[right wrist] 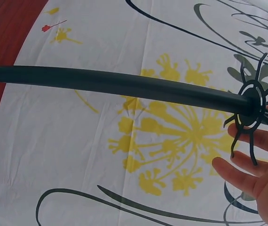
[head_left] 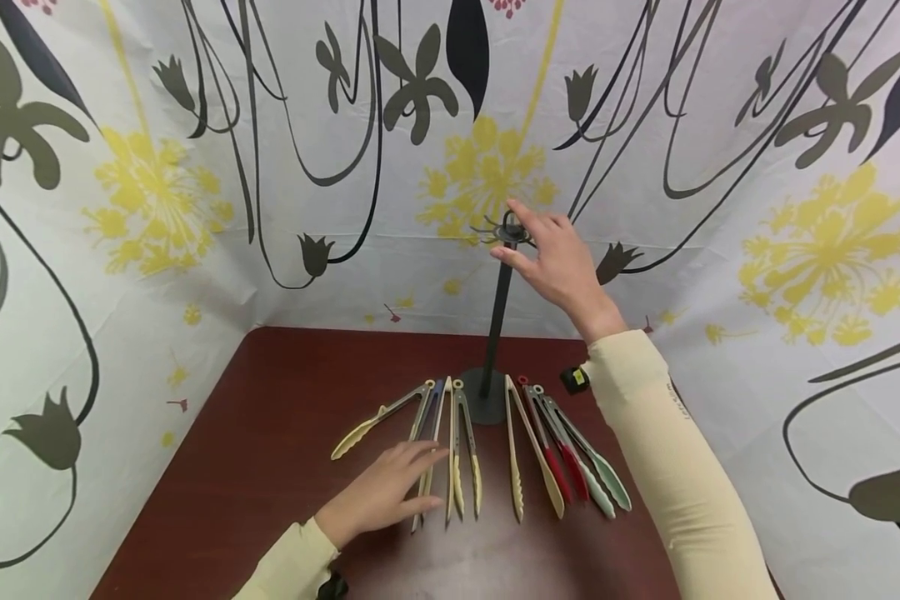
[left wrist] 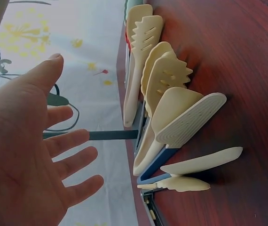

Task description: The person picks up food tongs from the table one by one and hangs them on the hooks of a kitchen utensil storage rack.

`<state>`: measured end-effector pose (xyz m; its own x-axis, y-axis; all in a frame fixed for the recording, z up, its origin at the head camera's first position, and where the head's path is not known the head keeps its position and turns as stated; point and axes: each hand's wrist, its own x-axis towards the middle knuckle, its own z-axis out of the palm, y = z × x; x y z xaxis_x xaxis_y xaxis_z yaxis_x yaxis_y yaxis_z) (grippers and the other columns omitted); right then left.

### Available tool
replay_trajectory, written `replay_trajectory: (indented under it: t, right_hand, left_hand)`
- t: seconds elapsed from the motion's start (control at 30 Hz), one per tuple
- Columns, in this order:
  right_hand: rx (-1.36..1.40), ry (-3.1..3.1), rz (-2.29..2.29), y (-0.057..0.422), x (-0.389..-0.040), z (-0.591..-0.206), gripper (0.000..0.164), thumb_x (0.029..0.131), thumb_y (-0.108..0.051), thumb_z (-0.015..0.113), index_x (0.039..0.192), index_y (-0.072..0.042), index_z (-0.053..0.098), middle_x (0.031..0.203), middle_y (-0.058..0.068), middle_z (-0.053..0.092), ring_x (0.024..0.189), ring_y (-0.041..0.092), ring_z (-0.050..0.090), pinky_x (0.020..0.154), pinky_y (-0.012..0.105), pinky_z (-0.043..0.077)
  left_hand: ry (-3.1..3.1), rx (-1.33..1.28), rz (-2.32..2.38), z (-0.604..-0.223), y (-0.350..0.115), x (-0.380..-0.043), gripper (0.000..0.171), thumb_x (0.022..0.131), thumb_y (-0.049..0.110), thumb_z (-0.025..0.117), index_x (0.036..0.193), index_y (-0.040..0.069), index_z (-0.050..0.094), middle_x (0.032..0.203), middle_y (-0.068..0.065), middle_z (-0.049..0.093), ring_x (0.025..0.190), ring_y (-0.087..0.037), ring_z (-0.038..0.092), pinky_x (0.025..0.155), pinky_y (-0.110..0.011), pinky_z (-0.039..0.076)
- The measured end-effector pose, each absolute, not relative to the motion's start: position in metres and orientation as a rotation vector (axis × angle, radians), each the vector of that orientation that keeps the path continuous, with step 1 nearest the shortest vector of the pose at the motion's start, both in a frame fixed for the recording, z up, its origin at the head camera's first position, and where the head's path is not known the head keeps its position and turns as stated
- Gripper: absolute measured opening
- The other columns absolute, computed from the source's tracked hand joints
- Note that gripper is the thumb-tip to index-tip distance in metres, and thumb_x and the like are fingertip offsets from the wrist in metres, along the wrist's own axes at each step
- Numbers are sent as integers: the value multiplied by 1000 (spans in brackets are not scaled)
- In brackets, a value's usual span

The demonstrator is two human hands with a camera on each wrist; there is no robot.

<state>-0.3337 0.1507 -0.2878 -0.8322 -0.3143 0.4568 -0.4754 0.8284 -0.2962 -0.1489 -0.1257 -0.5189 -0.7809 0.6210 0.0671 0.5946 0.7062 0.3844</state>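
The dark stand (head_left: 498, 315) rises from the back of the worktop (head_left: 292, 400), its ring of hooks (right wrist: 250, 107) up beside the right hand (head_left: 558, 260). That hand's grip is spread loosely about the hooks, thumb well apart from the fingers; whether it touches them, I can't tell. Around the foot of the stand, tongs fan out: cream-tipped tongs (head_left: 357, 437) at the far left, red tongs (head_left: 557, 468) and pale green tongs (head_left: 612, 483) toward the right. The left hand (head_left: 385, 490) hovers over the left ones, fingers parted, its grip holding nothing. Flowered cloth (head_left: 300, 158) hangs behind.
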Motion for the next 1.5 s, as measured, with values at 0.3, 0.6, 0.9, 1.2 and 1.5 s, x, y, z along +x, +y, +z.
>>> replay_trajectory:
  t: [0.3,0.6,0.9,1.2,1.5]
  right_hand:
    - [596,-2617,511,151,-324,-282,77,90,-67,54,156,-36,28,147,18,50,138,37,40,99,63,44]
    - [596,-2629,472,151,-313,-282,78,90,-67,55,155,-32,31,142,18,54,132,39,43,93,62,47]
    - [589,-2637,462,151,-301,-283,78,89,-68,55,155,-35,31,145,15,53,130,38,44,90,61,47]
    - [608,-2621,426,150,-289,-281,79,88,-67,57,155,-33,33,141,14,58,131,38,45,91,61,48]
    - [617,-2591,411,153,-281,-277,78,88,-64,60,153,-29,37,136,14,62,128,38,48,89,60,49]
  left_hand:
    - [3101,787,575,-520,-141,-169,63,94,48,62,146,14,49,143,-10,54,131,-31,53,104,-53,45]
    - [3199,441,490,-546,-155,-192,66,92,43,67,143,6,50,138,-20,55,124,-40,55,92,-55,51]
    - [3149,356,577,-569,-151,-206,71,90,42,70,145,3,47,140,-24,51,126,-44,51,97,-59,47]
    - [3166,256,583,-571,-145,-224,72,92,43,67,147,3,44,143,-27,48,128,-48,47,95,-65,45]
    - [3095,161,622,-571,-139,-235,69,95,45,62,147,3,44,140,-26,52,126,-49,49,93,-67,45]
